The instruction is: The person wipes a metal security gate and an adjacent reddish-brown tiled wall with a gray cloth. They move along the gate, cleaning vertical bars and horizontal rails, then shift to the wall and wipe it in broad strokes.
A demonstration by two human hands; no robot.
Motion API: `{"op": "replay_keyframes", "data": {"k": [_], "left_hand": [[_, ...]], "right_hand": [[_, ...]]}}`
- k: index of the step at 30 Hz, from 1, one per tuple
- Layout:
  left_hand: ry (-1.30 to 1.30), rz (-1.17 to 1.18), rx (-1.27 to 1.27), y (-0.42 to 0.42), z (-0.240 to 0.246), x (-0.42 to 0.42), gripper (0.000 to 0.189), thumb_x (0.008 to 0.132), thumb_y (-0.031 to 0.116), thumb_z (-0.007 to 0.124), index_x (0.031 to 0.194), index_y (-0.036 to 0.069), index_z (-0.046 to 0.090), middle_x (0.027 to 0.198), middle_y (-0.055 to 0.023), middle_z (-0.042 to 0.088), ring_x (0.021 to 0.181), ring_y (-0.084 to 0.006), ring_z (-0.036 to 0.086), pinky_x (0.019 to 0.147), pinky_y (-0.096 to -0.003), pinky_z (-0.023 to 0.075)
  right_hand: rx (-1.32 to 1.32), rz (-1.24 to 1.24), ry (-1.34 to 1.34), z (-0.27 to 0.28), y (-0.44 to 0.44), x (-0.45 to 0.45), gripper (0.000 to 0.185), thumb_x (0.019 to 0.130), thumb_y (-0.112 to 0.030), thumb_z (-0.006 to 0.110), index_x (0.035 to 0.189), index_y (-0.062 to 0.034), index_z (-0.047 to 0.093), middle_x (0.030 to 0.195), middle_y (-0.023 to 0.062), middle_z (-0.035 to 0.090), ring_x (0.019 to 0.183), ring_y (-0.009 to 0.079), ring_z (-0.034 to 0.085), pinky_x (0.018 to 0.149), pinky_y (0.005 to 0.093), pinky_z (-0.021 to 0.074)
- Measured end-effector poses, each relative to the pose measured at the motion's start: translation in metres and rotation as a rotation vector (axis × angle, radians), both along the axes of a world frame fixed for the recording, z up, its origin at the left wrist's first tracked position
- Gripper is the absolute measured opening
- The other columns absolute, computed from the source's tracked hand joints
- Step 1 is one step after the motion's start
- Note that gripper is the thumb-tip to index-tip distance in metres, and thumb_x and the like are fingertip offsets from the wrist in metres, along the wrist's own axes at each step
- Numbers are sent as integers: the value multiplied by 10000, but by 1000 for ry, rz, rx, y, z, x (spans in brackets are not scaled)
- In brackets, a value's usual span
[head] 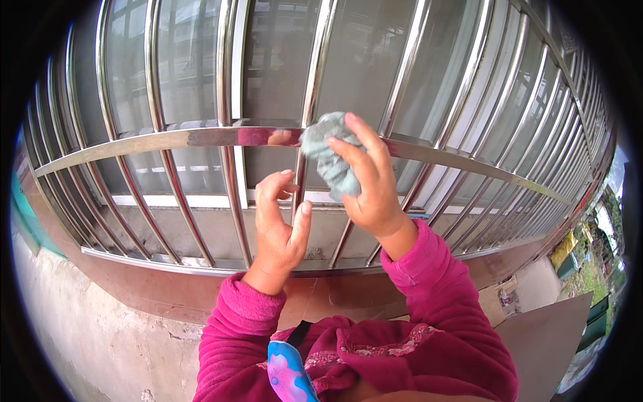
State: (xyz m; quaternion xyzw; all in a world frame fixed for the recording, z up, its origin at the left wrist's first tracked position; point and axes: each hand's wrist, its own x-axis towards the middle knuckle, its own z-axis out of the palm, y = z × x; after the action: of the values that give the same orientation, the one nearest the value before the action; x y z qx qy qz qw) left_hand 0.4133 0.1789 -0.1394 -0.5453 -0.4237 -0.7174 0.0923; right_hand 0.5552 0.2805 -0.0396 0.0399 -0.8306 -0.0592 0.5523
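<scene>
A bunched grey-green cloth point(334, 158) is in my right hand point(374, 183), against the front of the flat metal crossbar point(201, 136) of a window grille. My left hand point(281, 226) holds nothing; its fingers are curled and apart from the thumb, just below the crossbar and near an upright bar point(315, 75). Whether the left fingertips touch that bar, I cannot tell. Shiny round metal bars rise above and below the crossbar. The cloth hides part of the crossbar and of one bar.
Behind the grille are window panes point(281, 65) with white frames and a concrete sill point(196, 226). A reddish-brown ledge point(166, 296) runs under the grille's bottom rail point(311, 266). A grey panel point(547, 341) stands at the lower right, with plants beyond.
</scene>
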Motion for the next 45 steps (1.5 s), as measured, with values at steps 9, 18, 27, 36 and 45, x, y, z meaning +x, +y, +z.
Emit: {"op": "replay_keyframes", "data": {"k": [9, 18, 27, 36, 45], "left_hand": [[-954, -885, 84, -32, -17, -7, 473, 1072, 189, 558, 1520, 98, 439, 1467, -66, 557, 1370, -226, 518, 1146, -426, 422], [214, 825, 252, 3, 58, -81, 655, 748, 261, 848, 1355, 117, 650, 1448, -226, 473, 1334, -424, 461, 1155, -509, 339], [672, 789, 253, 64, 45, -9, 467, 821, 193, 668, 1274, 294, 722, 1328, -61, 581, 1109, -259, 568, 944, -458, 445], [114, 873, 272, -37, 47, -161, 433, 887, 203, 763, 1293, 83, 672, 1332, -179, 586, 1248, -379, 536, 1119, -478, 387], [244, 837, 219, -12, 30, -122, 493, 790, 100, 811, 1268, 172, 715, 1401, -190, 567, 1379, -439, 477, 1164, -491, 387]], "right_hand": [[23, 99, -399, -38, -36, -31, 741, 770, -171, 803, 1461, -115, 540, 1500, 115, 561, 1450, 360, 441, 1213, 619, 265], [181, -461, 243, 17, 32, 1, 563, 847, -180, 737, 1394, -95, 631, 1577, 239, 440, 1325, 344, 549, 1128, 490, 385], [114, -579, 170, 9, 44, 5, 418, 915, -144, 703, 1333, -157, 697, 1646, 220, 368, 1054, 279, 693, 933, 395, 490], [72, -536, 154, 7, 42, 4, 441, 864, -159, 722, 1305, -142, 713, 1649, 225, 357, 1073, 270, 663, 940, 398, 461], [66, -509, 198, 10, 36, -5, 391, 889, -167, 649, 1271, -140, 729, 1573, 224, 468, 778, 218, 735, 880, 399, 513]]}}
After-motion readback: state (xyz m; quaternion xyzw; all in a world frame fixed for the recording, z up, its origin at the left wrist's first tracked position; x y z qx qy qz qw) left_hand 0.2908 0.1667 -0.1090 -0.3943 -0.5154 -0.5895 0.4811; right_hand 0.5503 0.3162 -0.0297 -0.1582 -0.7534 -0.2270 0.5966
